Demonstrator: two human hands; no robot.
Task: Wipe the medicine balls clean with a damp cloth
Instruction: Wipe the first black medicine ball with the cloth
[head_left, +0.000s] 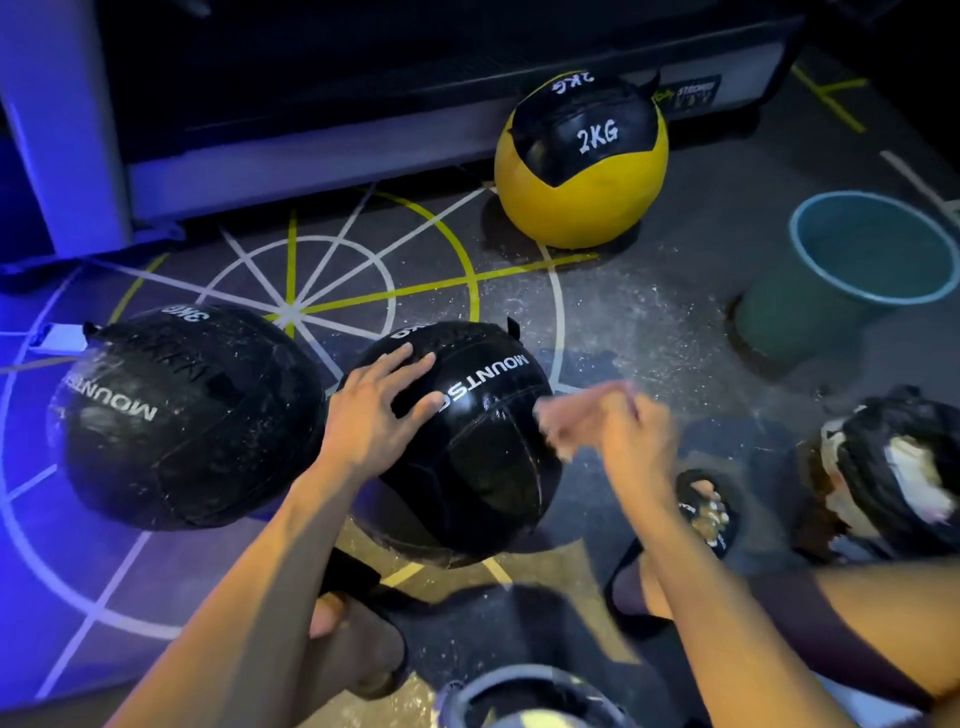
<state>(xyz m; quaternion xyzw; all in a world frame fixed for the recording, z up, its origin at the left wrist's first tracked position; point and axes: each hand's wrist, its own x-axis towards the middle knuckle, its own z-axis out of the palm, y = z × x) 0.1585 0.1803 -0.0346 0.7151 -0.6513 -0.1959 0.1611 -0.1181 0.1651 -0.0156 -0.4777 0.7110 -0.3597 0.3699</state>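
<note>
The left hand (382, 410) lies flat with fingers spread on the upper left face of the middle black ball (467, 441), pressing on it rather than gripping, which reads as steadying it. The right hand (597, 421) is at the ball's three o'clock side, smeared by motion blur; whether it grasps a cloth or is simply relaxed, I cannot tell, and no cloth shows plainly anywhere. This ball sits on the floor (649, 322) just in front of the person's feet, its surface glossy and reflective, so it is probably wet and slick; a flat palm on top looks a safer hold than a pinch, or else the small tab at its twelve o'clock edge. The ball looks soft-shelled and stitched in panels, likely heavy enough to stay put but free to roll when pushed sideways. At nine o'clock, nearly touching it, a second black ball (182, 415) looks dull and speckled with pale dust, so it seems not yet wiped. Well apart at one o'clock a yellow and black ball (582, 161) marked 2KG rests against dark equipment. A teal bucket (810, 306) stands at two o'clock, and a torn dark bundle (893, 467) lies at three o'clock.
</note>
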